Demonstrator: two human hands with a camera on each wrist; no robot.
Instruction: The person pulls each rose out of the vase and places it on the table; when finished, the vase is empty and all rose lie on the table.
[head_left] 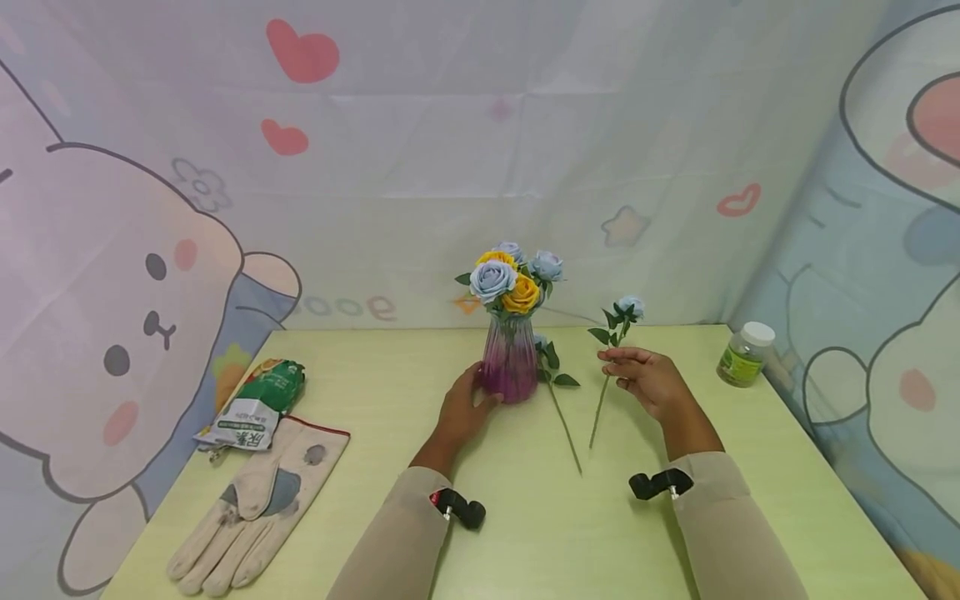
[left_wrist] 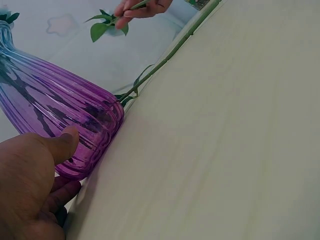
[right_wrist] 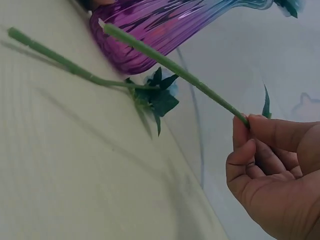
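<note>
A ribbed glass vase (head_left: 512, 367), purple at its base and clearer towards the neck, stands upright with several blue and yellow roses (head_left: 510, 279) in it. My left hand (head_left: 462, 410) holds it low on its left side, the thumb (left_wrist: 67, 142) on the glass and the other fingers partly hidden. To the vase's right, my right hand (head_left: 645, 377) pinches the green stem (right_wrist: 175, 70) of a single blue rose (head_left: 630, 307) between thumb and fingers. That rose is raised, bloom upward, its stem end pointing down. Another blue rose (head_left: 558, 408) lies on the table between vase and right hand.
On the table (head_left: 540, 533), a white work glove (head_left: 262, 504) lies at the left, touching a green and white packet (head_left: 258, 404). A small jar (head_left: 745, 354) with a white lid stands at the right back. A printed cloth (head_left: 420, 158) hangs behind.
</note>
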